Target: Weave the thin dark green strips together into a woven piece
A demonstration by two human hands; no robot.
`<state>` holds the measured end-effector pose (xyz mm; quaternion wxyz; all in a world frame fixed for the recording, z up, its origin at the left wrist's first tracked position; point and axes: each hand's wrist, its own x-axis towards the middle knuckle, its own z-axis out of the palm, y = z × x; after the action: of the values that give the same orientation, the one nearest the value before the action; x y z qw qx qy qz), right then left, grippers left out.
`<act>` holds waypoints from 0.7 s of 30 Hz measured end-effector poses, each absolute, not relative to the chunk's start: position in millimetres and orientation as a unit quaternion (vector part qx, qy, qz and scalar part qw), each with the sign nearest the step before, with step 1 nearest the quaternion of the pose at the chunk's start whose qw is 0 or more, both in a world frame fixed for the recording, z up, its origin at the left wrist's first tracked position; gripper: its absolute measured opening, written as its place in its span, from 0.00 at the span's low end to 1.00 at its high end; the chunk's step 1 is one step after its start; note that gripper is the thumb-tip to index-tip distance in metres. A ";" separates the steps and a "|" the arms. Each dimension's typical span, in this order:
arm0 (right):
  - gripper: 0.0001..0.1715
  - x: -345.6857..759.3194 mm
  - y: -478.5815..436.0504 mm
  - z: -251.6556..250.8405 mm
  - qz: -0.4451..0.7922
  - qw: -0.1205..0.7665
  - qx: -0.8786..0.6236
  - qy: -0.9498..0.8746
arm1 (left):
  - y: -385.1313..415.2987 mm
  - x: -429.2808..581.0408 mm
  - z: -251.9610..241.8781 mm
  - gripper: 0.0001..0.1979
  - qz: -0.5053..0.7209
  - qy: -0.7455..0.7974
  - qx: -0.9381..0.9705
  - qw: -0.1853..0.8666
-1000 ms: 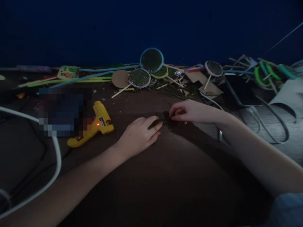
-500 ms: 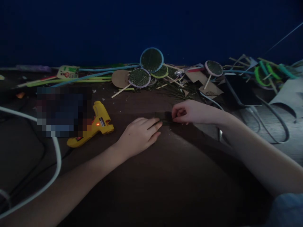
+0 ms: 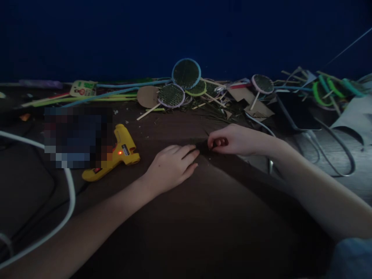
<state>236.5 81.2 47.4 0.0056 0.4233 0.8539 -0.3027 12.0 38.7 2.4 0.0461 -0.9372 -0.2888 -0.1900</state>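
Note:
My left hand [image 3: 172,166] lies flat on the dark brown tabletop [image 3: 203,217], fingers stretched to the right and slightly apart. Its fingertips rest at the edge of a small dark green strip piece [image 3: 201,145], which looks like leaf but is dim and partly covered. Just to the right, my right hand [image 3: 231,140] is closed in a pinch, thumb and forefinger together at a thin dark strip. The far side of that pinch is hidden in shadow. A yellow glue gun [image 3: 124,145] with a lit orange light lies left of my left hand.
Round framed pieces on sticks [image 3: 186,73] are piled along the blue wall [image 3: 186,31]. Pipe cleaners [image 3: 116,97] and cardboard scraps [image 3: 147,97] lie among them. A phone [image 3: 298,112] with cables is at right. A white cable [image 3: 71,186] curves across the left.
My right hand has shifted slightly left and turned, its fingers curling closer to my left fingertips. My left hand and the glue gun stay in place.

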 end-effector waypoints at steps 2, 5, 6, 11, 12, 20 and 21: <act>0.09 236.3 80.9 47.7 -0.303 0.009 0.416 0.857 | 38.4 11.7 1.9 0.15 -0.183 -0.292 -0.937 0.047; 0.10 236.1 80.4 48.2 -0.306 0.013 0.409 0.860 | 38.1 11.1 1.7 0.16 -0.167 -0.299 -0.938 0.049; 0.10 236.1 80.4 47.9 -0.303 0.013 0.408 0.861 | 38.0 11.0 1.9 0.16 -0.163 -0.301 -0.938 0.048; 0.09 236.2 81.1 45.0 -0.270 0.010 0.408 0.872 | 38.1 11.8 3.7 0.15 -0.166 -0.299 -0.938 0.052; 0.08 236.0 81.1 44.9 -0.265 0.010 0.408 0.874 | 38.0 12.0 3.8 0.15 -0.168 -0.298 -0.938 0.054; 0.09 232.2 77.2 47.3 -0.212 0.028 0.403 0.890 | 37.2 11.9 2.4 0.15 -0.175 -0.297 -0.936 0.067; 0.09 231.6 76.6 47.7 -0.206 0.029 0.402 0.891 | 37.2 11.9 2.3 0.15 -0.176 -0.297 -0.936 0.067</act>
<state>231.6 76.6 47.7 0.0294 0.4025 0.8914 -0.2062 11.9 37.2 2.3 0.0674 -0.9362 -0.2968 -0.1759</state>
